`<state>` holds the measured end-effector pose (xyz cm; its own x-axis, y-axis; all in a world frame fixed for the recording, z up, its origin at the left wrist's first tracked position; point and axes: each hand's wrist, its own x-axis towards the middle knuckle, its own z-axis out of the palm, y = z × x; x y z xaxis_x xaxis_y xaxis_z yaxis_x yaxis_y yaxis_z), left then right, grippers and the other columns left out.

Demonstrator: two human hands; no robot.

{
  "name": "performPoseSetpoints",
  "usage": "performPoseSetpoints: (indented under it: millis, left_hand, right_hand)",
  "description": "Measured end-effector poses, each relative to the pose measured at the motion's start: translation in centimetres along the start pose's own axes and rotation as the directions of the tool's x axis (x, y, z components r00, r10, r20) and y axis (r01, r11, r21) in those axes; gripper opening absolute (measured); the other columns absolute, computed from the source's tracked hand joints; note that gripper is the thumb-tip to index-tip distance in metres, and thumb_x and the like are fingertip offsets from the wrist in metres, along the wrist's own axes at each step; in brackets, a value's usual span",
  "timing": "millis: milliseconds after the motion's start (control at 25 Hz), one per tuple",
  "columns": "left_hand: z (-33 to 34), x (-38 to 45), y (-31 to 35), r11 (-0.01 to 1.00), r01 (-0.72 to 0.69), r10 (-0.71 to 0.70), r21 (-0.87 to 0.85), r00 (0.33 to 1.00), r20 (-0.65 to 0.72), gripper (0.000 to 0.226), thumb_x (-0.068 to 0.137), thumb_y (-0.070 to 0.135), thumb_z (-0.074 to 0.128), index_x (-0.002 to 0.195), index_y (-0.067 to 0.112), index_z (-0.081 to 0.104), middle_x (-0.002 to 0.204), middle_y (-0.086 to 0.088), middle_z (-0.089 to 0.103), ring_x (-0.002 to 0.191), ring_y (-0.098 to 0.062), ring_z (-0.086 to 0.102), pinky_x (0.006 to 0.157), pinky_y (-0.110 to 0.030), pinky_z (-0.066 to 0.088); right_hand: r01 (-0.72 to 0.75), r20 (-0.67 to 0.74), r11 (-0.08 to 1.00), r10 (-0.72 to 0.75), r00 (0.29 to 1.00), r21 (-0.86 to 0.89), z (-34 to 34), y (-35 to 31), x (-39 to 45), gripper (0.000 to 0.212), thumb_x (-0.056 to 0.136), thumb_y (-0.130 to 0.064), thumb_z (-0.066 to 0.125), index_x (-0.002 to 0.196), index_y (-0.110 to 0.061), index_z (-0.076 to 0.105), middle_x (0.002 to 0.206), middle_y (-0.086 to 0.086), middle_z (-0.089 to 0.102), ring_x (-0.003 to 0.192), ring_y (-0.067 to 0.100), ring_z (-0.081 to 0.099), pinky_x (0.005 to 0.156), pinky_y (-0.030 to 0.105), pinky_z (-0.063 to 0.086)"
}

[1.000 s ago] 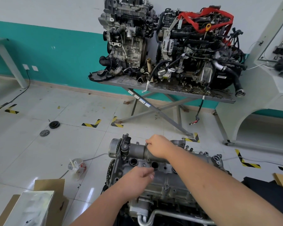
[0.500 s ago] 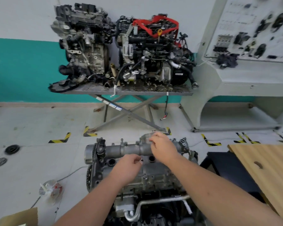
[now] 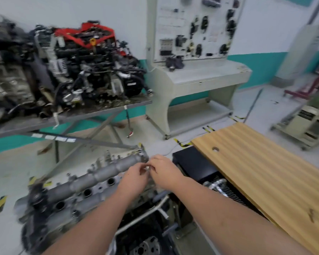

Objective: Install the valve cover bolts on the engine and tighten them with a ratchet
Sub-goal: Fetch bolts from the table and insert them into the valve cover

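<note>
Valve cover (image 3: 92, 181) below; both hands (image 3: 147, 173) meet, fingers curled, fingertips touching

wooden tabletop (image 3: 269, 173), black cabinet (image 3: 193, 162), display board (image 3: 195, 26), spare engines on stand (image 3: 85, 67)

Both hands over engine (image 3: 85, 192), wooden board (image 3: 265, 173) right, display stand (image 3: 195, 70) behind

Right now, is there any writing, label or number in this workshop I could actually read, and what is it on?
None can be read; the picture is motion-blurred.
White display board: printed patches, too blurred.
Black label on the cream cart: too blurred.
White stickers on the stand's crossbar: too blurred.
Plate on the black part of the engine with red straps: too small.
</note>
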<state>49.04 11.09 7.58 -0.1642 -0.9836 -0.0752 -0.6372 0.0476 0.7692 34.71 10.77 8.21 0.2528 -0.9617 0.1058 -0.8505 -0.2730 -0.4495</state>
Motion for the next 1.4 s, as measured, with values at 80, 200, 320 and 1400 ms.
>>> performPoseSetpoints:
  millis: [80, 200, 320, 1400]
  left_hand:
    - [2.9, 0.8, 3.3, 0.997, -0.06, 0.058, 0.057, 0.998, 0.035, 0.028, 0.094, 0.022, 0.058, 0.122, 0.021, 0.063, 0.108, -0.002, 0.071, 0.102, -0.02, 0.064, 0.087, -0.032, 0.049]
    - [9.2, 1.5, 9.4, 0.974, -0.183, 0.168, 0.136, 0.979, 0.111, 0.034, 0.095, 0.023, 0.055, 0.128, 0.022, 0.059, 0.118, 0.0, 0.068, 0.11, -0.02, 0.061, 0.095, -0.033, 0.047]
    - [16.8, 0.8, 15.7, 0.923, -0.313, 0.267, 0.224, 0.94, 0.212, 0.033, 0.097, 0.024, 0.049, 0.129, 0.025, 0.058, 0.123, 0.005, 0.065, 0.114, -0.017, 0.059, 0.095, -0.032, 0.047]
    - [65.1, 2.1, 33.0, 0.784, -0.502, 0.076, 0.365, 0.661, 0.746, 0.04, 0.096, 0.017, 0.051, 0.135, 0.016, 0.046, 0.109, -0.006, 0.062, 0.091, -0.023, 0.061, 0.066, -0.03, 0.046]
  right_hand:
    - [-0.066, 0.006, 0.997, 0.066, 0.998, -0.032, -2.7, 3.3, -2.5, 0.03, 0.1, -0.017, 0.046, 0.121, -0.009, 0.065, 0.122, 0.011, 0.056, 0.115, 0.027, 0.052, 0.099, 0.041, 0.043]
    - [-0.166, 0.023, 0.982, 0.168, 0.985, -0.086, -6.5, 9.8, -7.6, 0.028, 0.101, -0.018, 0.042, 0.116, -0.009, 0.064, 0.116, 0.01, 0.054, 0.109, 0.029, 0.054, 0.093, 0.042, 0.046]
    - [-0.256, 0.06, 0.953, 0.269, 0.961, -0.162, -9.9, 16.6, -13.5, 0.025, 0.098, -0.017, 0.043, 0.114, -0.009, 0.06, 0.115, 0.013, 0.054, 0.106, 0.032, 0.056, 0.088, 0.038, 0.045]
    - [-0.959, 0.144, -0.043, 0.99, -0.002, 0.281, -15.7, 57.8, -39.1, 0.015, 0.095, -0.011, 0.046, 0.108, -0.008, 0.051, 0.109, 0.013, 0.06, 0.092, 0.028, 0.065, 0.064, 0.031, 0.053]
